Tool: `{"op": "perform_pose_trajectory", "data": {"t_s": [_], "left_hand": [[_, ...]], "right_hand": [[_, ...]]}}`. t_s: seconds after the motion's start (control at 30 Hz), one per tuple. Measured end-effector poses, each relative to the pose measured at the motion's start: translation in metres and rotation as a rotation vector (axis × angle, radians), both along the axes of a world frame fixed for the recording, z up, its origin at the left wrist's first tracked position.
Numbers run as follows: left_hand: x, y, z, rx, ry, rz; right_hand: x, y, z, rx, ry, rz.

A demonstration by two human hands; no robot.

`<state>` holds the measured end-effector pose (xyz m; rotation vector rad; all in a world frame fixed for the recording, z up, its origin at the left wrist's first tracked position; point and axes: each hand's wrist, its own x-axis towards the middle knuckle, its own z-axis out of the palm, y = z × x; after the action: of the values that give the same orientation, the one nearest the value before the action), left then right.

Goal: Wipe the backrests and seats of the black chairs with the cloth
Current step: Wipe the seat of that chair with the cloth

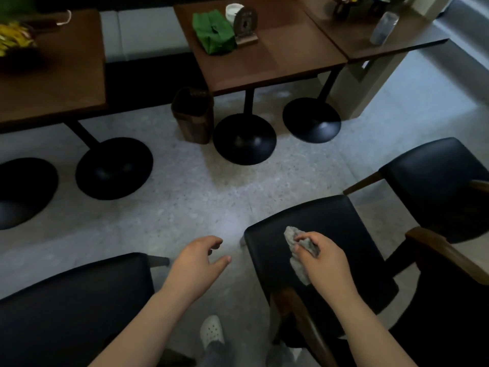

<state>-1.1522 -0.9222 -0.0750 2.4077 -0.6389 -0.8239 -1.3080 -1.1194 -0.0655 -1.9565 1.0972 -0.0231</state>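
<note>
A crumpled grey cloth point(293, 243) lies on the black seat of the middle chair point(341, 226). My right hand point(321, 256) grips the cloth and holds it down on that seat. My left hand point(198, 260) hovers over the floor between two chairs with its fingers loosely spread and nothing in it. A second black chair seat point(66, 308) is at the lower left. A third black chair point(436, 178) stands at the right. The middle chair's wooden frame point(304, 316) shows at its near edge.
Brown tables on black round bases point(244, 139) stand ahead. A green tissue pack point(213, 30) lies on the middle table point(277, 54). A small wooden bin point(194, 115) sits on the speckled floor. My white shoe point(211, 331) is below.
</note>
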Motion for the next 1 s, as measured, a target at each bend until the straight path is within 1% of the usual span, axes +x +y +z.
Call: {"op": "perform_pose_trajectory", "data": {"t_s": [0.17, 0.37, 0.63, 0.77, 0.87, 1.0], "left_hand": [[0.028, 0.020, 0.002, 0.001, 0.009, 0.001], [0.062, 0.009, 0.002, 0.001, 0.028, -0.005], [0.135, -0.050, 0.008, 0.077, -0.055, -0.041], [0.169, -0.083, 0.011, 0.072, -0.053, -0.031], [0.195, -0.105, 0.010, 0.076, -0.037, -0.061], [0.235, -0.136, 0.009, 0.069, -0.013, -0.126]], "right_hand": [[0.029, 0.018, -0.002, -0.013, 0.003, 0.023], [0.065, 0.002, -0.006, -0.028, 0.041, 0.026], [0.143, -0.053, -0.012, -0.012, -0.066, 0.019], [0.185, -0.091, -0.012, -0.016, -0.072, 0.026], [0.211, -0.111, -0.012, -0.037, -0.066, 0.018], [0.240, -0.127, -0.013, -0.037, -0.073, -0.047]]}}
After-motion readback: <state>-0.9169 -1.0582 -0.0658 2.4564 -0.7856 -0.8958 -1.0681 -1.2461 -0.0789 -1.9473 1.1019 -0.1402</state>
